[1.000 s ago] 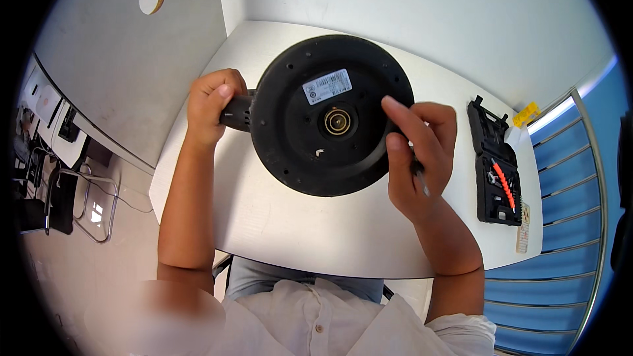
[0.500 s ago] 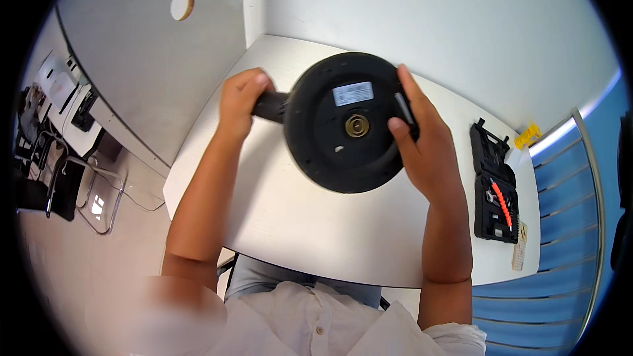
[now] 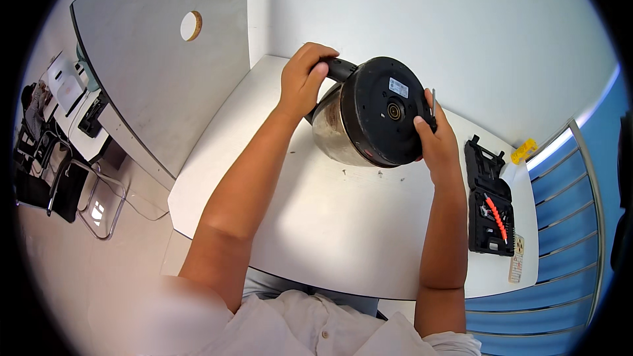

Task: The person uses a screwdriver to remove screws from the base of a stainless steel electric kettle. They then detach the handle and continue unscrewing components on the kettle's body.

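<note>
Kettle (image 3: pixel 331 133), head view: up over the middle of the table (image 3: pixel 330 237), tipped on its side, rounded see-through wall looking cloudy, flat round base (image 3: pixel 386 142) in matt black turned outward
Left hand (image 3: pixel 306 79): wrapped firmly around the stubby black handle (image 3: pixel 341 68)
Right hand (image 3: pixel 440 142): clasping the kettle at the base's rim, thumb pressed on the flat face, fingers partly hidden; thin metal shaft (image 3: pixel 434 99) poking up beside them
Connector (image 3: pixel 394 111): neat concentric rings, brassy, right in the centre of the black disc
Sticker (image 3: pixel 398 87): white rectangle on the base, printed, but too small to read
Tabletop bits (image 3: pixel 380 174): tiny, dark, scattered on smooth white below the kettle, kind impossible to tell
Tool case (image 3: pixel 489 224): black, hinged open over at the right, ribbed orange-red rod (image 3: pixel 496 217) lying across
</note>
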{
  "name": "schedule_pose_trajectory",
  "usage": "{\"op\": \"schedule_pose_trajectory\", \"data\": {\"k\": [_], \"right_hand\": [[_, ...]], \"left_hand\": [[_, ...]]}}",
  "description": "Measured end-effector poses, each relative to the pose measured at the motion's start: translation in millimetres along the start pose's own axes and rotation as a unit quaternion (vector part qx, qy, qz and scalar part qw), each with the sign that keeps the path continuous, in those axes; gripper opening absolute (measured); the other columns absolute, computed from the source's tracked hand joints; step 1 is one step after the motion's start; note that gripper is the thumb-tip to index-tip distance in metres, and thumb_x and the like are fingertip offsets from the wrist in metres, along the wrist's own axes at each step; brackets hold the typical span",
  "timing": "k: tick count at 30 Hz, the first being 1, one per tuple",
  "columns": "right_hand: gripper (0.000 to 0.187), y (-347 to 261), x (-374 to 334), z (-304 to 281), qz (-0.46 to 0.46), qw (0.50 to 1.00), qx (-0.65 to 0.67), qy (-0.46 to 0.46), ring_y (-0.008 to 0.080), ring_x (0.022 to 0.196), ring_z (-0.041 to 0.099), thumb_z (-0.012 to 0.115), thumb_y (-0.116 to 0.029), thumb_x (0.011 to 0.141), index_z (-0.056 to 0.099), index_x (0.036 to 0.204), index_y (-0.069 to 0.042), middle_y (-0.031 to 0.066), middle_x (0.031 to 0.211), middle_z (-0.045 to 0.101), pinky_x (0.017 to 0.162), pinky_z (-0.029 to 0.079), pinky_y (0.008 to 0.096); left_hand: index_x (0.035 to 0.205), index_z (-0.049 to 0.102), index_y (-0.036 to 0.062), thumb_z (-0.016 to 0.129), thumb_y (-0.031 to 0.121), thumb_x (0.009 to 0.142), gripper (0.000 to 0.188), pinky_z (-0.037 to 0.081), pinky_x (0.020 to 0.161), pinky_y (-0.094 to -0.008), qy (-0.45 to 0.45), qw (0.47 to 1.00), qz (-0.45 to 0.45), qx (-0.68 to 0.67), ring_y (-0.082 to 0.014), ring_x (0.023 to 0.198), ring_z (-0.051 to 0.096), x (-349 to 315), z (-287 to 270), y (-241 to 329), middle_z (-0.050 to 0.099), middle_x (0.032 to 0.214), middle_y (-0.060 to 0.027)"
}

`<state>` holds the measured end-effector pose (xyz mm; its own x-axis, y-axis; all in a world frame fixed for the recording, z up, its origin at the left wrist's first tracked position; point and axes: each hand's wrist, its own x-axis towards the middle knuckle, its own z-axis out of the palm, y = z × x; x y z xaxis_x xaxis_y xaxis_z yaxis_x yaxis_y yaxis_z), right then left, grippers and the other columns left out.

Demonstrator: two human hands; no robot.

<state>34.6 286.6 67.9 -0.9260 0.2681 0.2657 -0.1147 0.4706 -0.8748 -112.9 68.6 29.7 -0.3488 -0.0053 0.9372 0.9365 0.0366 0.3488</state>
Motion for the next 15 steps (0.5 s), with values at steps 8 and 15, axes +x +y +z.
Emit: {"op": "schedule_pose_trajectory", "data": {"k": [8,15], "right_hand": [[0.049,-5,-14,-3,-0.033,0.991,-0.133,0.001,0.033,0.095,0.065,0.051,-0.014,0.092,0.038,0.138,-0.004,0.0234,0.115,0.06,0.081,0.051,0.0386],[0.032,-45,-42,-9,0.016,0.965,-0.239,-0.111,0.0284,0.079,0.064,0.057,-0.014,0.092,0.05,0.122,-0.004,0.0174,0.095,0.062,0.073,0.05,0.0382]], "left_hand": [[0.102,0.061,0.0049,0.062,-0.003,0.066,0.036,0.048,0.085,-0.0326,-0.106,0.98,-0.07,0.156,-0.0275,0.099,0.058,5,-8,33,0.059,0.105,-0.0112],[0.088,0.054,0.0056,0.075,-0.004,0.064,0.034,0.05,0.073,-0.0312,-0.132,0.983,-0.11,0.058,-0.0232,0.083,0.061,1,-20,36,0.061,0.091,-0.0071]]}}
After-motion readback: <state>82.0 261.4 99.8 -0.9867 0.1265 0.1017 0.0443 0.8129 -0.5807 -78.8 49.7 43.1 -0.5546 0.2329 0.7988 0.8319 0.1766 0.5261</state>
